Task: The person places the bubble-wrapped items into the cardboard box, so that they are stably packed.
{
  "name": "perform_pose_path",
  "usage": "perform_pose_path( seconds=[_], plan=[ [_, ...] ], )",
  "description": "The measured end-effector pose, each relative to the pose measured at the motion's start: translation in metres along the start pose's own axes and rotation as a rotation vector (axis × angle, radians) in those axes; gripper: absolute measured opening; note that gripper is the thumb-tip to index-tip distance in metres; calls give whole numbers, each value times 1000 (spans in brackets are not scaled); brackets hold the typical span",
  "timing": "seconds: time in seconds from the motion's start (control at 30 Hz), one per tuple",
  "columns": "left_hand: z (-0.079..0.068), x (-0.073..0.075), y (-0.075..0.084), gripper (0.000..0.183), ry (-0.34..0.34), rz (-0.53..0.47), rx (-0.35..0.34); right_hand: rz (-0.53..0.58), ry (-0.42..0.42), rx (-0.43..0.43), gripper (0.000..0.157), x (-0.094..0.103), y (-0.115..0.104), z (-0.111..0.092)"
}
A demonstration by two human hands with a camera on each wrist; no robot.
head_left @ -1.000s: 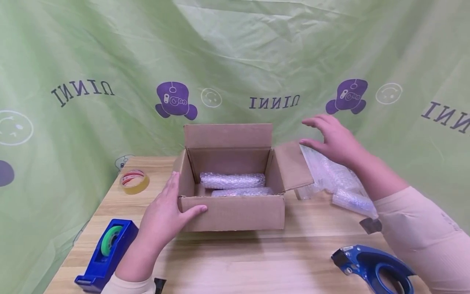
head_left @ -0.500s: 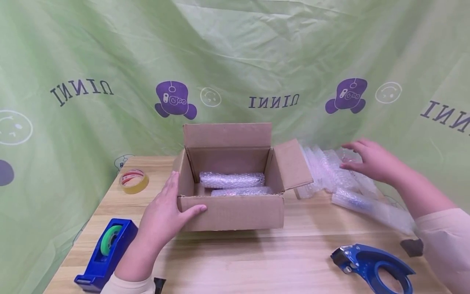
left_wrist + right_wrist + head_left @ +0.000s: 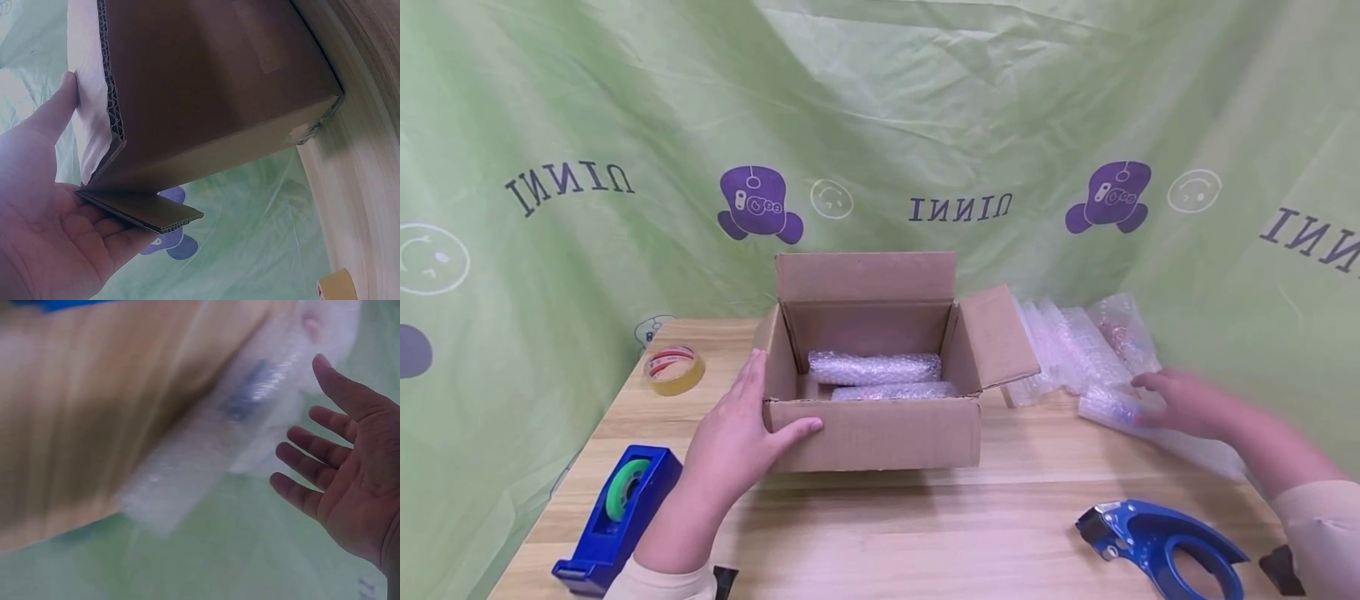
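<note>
An open cardboard box (image 3: 876,435) stands mid-table with two bubble-wrapped rolls (image 3: 875,367) inside. My left hand (image 3: 724,442) rests on its front left corner: the thumb lies on the front flap, the fingers against the left flap (image 3: 140,211). On the right, my right hand (image 3: 1187,406) reaches over a long bubble-wrapped piece (image 3: 1198,450), overlapping it in the head view. In the right wrist view its fingers are spread and loosely bent, beside the wrapped piece (image 3: 206,437), which shows a dark blue patch inside. Nothing is between those fingers.
Behind that piece lie several more bubble-wrap packets (image 3: 1086,346), one with reddish contents. A blue tape gun (image 3: 1165,537) lies front right. On the left are a roll of clear yellow tape (image 3: 676,379) and a blue tape dispenser (image 3: 625,525). A green curtain hangs behind the table.
My right hand has moved right and down from beside the box's right flap, across the packets to the long wrapped piece. My left hand and the box have stayed put.
</note>
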State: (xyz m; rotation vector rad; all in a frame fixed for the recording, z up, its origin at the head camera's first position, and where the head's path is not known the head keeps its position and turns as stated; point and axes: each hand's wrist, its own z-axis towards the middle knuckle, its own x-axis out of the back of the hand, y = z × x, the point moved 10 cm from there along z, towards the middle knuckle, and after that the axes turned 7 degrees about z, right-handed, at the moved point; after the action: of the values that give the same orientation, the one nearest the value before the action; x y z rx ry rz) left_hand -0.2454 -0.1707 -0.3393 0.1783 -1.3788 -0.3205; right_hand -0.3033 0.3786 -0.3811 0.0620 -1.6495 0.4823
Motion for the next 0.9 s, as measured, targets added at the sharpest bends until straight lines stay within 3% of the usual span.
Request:
perform_pose_path(
  seconds=[0.17, 0.4, 0.63, 0.9],
  plan=[
    [0, 0, -1, 123, -5, -1, 6, 34, -33, -17, 57, -19, 13, -5],
    [1, -1, -1, 123, -3, 1, 3, -26, 40, 33, 39, -35, 27, -3],
    [0, -1, 1, 121, 7, -4, -3, -52, 88, 67, 34, -38, 30, -3],
    [0, -1, 0, 121, 17, 0, -1, -41, 84, 58, 35, -37, 30, -3]
  ],
)
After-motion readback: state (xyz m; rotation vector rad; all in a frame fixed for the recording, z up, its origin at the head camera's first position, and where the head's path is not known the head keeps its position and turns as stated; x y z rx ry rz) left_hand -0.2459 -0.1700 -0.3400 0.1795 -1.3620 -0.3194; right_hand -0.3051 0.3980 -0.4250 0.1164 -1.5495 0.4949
